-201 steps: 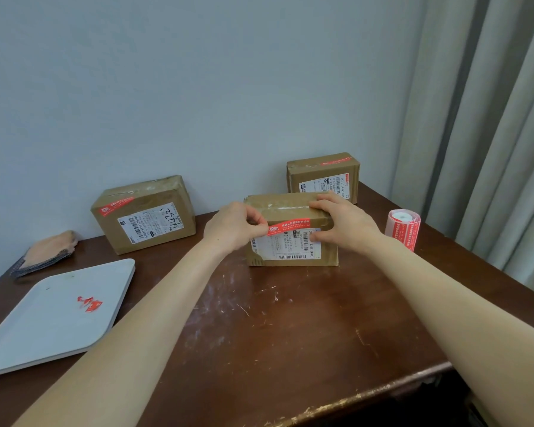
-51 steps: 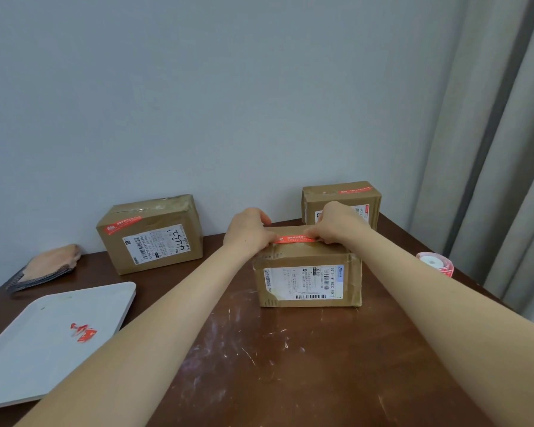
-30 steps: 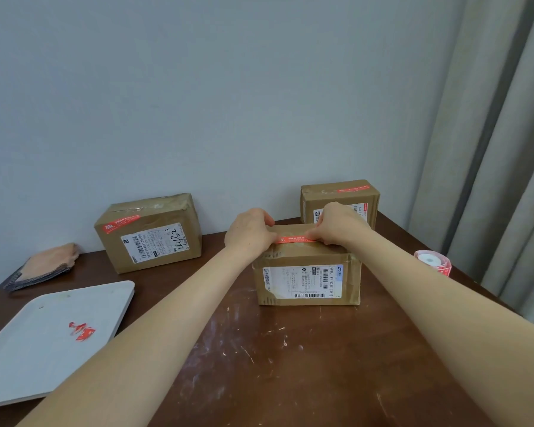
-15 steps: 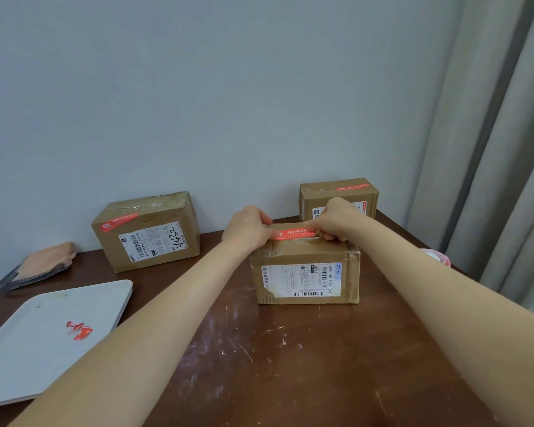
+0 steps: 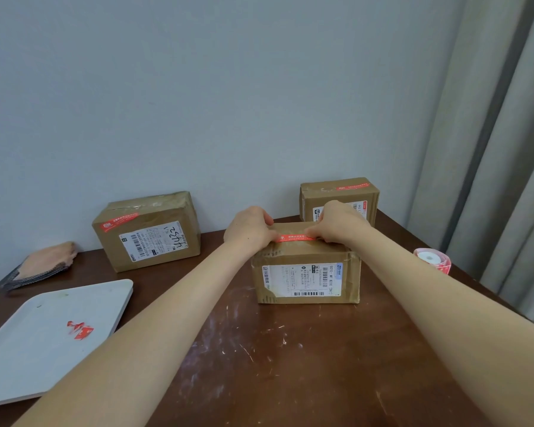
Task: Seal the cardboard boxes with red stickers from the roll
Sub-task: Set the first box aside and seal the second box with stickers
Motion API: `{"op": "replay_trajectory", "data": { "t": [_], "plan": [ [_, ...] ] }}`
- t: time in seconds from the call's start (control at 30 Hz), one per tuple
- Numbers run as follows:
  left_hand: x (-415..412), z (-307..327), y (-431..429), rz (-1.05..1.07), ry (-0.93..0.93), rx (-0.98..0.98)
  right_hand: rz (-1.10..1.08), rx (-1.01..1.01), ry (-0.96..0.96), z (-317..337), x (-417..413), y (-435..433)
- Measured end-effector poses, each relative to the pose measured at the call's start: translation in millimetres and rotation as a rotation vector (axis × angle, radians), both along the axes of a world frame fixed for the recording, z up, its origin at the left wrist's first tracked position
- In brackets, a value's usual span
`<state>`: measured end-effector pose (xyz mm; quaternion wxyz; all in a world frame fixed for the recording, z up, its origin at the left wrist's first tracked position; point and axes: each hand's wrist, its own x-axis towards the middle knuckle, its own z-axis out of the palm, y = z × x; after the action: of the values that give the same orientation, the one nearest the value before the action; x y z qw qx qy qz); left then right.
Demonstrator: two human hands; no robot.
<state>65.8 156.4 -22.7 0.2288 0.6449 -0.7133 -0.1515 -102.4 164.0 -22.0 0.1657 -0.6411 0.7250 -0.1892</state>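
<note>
Pinching the red sticker (image 5: 293, 238) atop the box (image 5: 305, 274), left hand (image 5: 249, 230) and right hand (image 5: 337, 224) grip its ends.

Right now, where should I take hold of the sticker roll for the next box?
I'd grip the sticker roll around its red outer wall, coming from above with the right hand: it stands on end, white core up, by the table's right edge.

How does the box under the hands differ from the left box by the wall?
The front box has a red sticker across its top, pinched by the left hand and right hand; the left box is untouched, its sticker near a front corner. The left box's label bears handwritten digits; the front box's is print only. Both are brown cardboard.
</note>
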Motion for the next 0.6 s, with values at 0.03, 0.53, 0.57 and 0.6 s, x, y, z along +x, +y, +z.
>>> {"op": "replay_trajectory", "data": {
  "t": [0.03, 0.53, 0.57, 0.6],
  "plan": [
    [-0.4, 0.3, 0.5, -0.002, -0.010, -0.002, 0.001, -0.003, 0.008, -0.2, 0.3, 0.2],
    [-4.2, -1.5, 6.5, -0.026, -0.103, -0.068, -0.025, -0.021, 0.105, -2.4, 7.1, 1.4],
    [-4.4, -2.1, 6.5, -0.026, -0.109, -0.071, -0.025, -0.027, 0.114, -2.2, 8.0, 1.5],
    [-4.5, -2.5, 6.8, -0.025, -0.111, -0.072, -0.024, -0.029, 0.119, -1.8, 8.5, 1.7]
  ]
}}
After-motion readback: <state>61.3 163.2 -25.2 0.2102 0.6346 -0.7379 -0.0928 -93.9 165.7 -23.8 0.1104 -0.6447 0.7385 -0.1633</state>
